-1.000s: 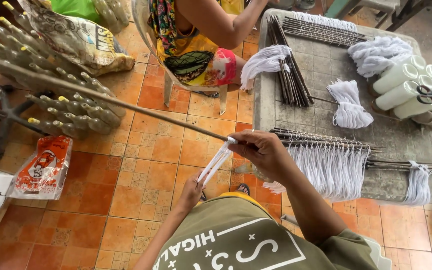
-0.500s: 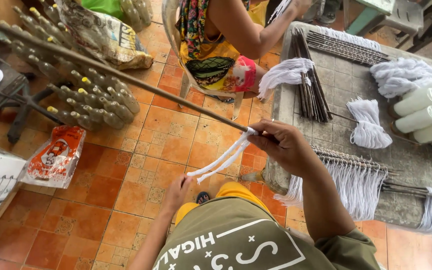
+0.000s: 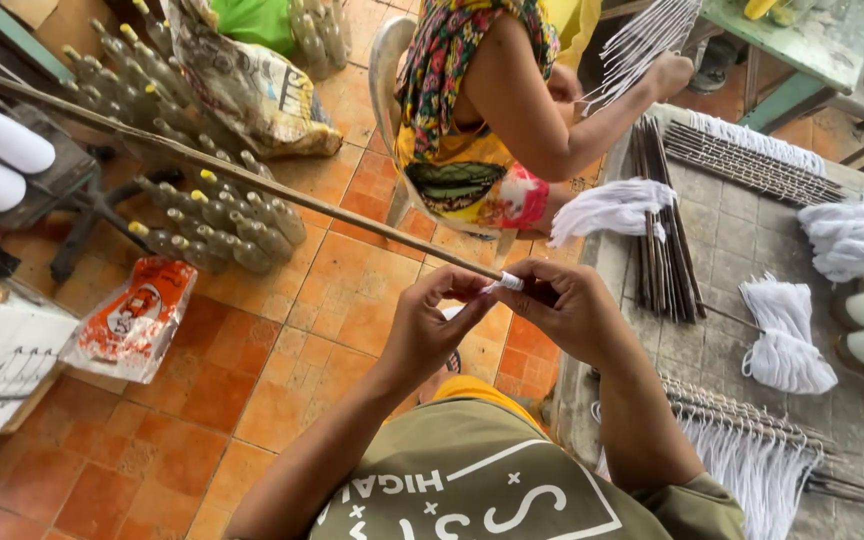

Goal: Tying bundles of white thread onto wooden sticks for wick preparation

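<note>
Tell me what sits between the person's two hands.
In the head view, the near end of the long thin stick, wrapped in white string, sits between the left hand and right hand, pinched by both.

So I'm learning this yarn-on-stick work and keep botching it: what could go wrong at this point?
The white yarn is only pinched between the left hand and right hand at the near end of the long stick, so it might slip off or loosen. The stick's far end reaches over the bottles and could knock them if swung. It also passes close to the seated person, so a turn might hit them.
</note>
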